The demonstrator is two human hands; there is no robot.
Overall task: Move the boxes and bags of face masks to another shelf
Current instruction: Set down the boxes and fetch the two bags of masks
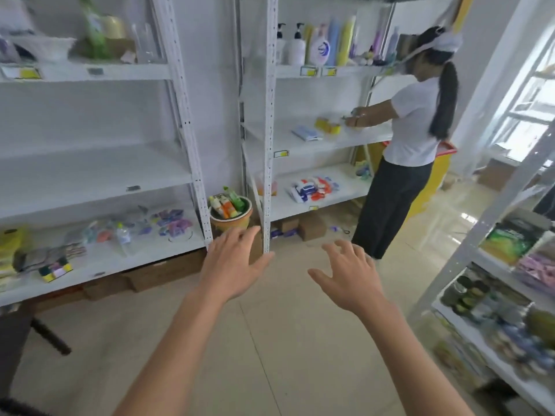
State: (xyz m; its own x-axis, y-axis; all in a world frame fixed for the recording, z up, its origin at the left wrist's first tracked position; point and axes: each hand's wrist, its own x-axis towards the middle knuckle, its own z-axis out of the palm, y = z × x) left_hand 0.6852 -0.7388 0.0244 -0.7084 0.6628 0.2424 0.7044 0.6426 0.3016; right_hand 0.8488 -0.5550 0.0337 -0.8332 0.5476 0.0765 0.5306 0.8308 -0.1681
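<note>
Left of centre, the left hand (pixel 237 265) reaches forward with its fingers spread and holding nothing; the right hand (pixel 351 277) beside it does likewise. Right of centre, bags of face masks (pixel 313 187) lie on a lower shelf (pixel 339 202), a blue pack (pixel 307 134) above. I judge the moving barely begun.

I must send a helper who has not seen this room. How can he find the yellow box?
Go to the right-hand white rack. The yellow box sits on its middle shelf, right of a flat blue pack. Nothing else there is yellow.
</note>
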